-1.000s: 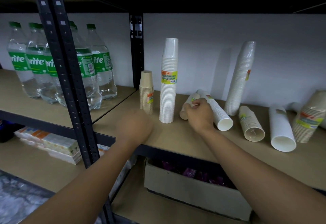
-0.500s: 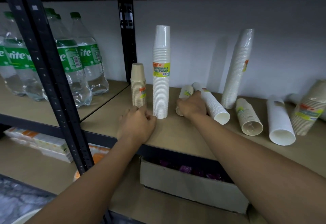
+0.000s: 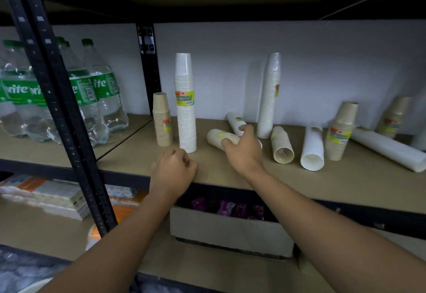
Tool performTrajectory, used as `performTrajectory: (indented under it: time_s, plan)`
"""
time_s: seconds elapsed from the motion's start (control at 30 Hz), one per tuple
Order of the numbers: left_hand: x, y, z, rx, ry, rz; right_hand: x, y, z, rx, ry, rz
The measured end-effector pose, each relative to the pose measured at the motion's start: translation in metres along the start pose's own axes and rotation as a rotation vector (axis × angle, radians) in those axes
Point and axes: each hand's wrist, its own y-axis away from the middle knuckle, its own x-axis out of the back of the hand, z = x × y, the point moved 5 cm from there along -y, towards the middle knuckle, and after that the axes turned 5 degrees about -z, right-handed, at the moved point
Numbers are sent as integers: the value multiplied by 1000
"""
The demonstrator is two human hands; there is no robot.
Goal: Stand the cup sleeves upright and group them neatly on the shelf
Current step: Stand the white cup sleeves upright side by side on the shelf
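**Right hand on a fallen cup sleeve, left hand idle at the shelf edge**

Head view: The right hand (image 3: 244,152) has its fingers curled round a short cream sleeve (image 3: 217,137) that lies on its side on the shelf (image 3: 299,184), near the middle. Its long axis runs left to right, with the closed end pointing left. Just behind it lies a white sleeve (image 3: 234,119), closed end pointing far and left, its near end hidden by the hand.

The left hand (image 3: 173,168) rests in a curled fist at the shelf's near edge and holds nothing.

To the left stand two upright sleeves side by side: a short tan sleeve (image 3: 162,119) and a tall white sleeve (image 3: 185,103) whose yellow-green label reads "DISPOSABLE TABLEWARE". Farther right, a leaning white sleeve (image 3: 269,94) tilts toward the wall. Right of the hand, a tan lying sleeve (image 3: 282,145) and a white lying sleeve (image 3: 312,149) point their open mouths toward the near edge.

On the left bay, clear bottles (image 3: 101,89) with green labels show "prite" in part.
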Motion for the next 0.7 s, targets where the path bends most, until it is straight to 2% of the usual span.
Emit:
performTrajectory:
  time_s: [0.47,0.7]
  plan:
    - [-47,18,138,-171,52,-34,176,48,24,104,-217,412]
    - [-83,25,186,-247,82,-98,241,47,59,95,-206,477]
